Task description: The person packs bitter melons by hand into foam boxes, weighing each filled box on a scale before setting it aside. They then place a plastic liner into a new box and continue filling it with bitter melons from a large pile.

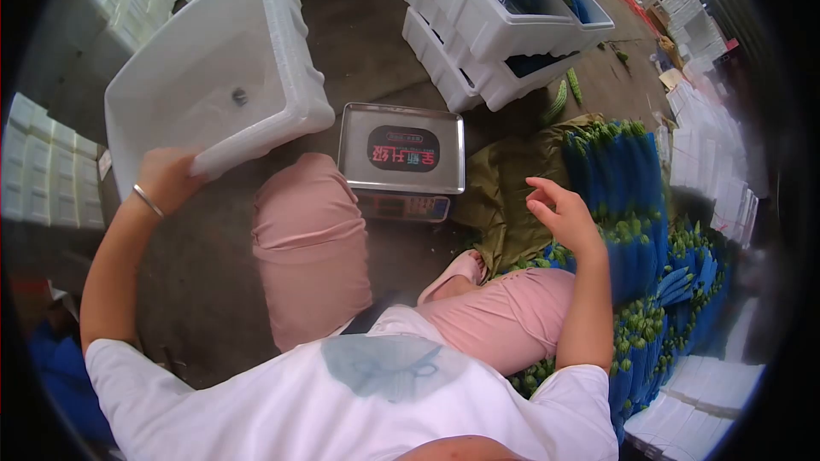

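My left hand (pixel 171 179) is closed on the near rim of a large white foam box (pixel 205 94), which tilts with its inside facing me. Apart from a small dark spot on its wall, the inside looks bare. My right hand (pixel 564 213) hangs in the air with loosely bent fingers apart and nothing in them. Beneath and beside it lie an olive-green sheet (pixel 495 196) and a pile of bitter gourds in blue wrapping (pixel 615 171). Between my hands, a scale with a metal tray (pixel 401 175) rests on the floor.
Stacked white foam boxes (pixel 478 26) holding dark blue contents stand beyond the scale. Two loose bitter gourds (pixel 559 102) lie beside them. More white boxes (pixel 51 162) are piled at the left, and white stacks (pixel 709 145) line the right. My knees flank the scale's near side.
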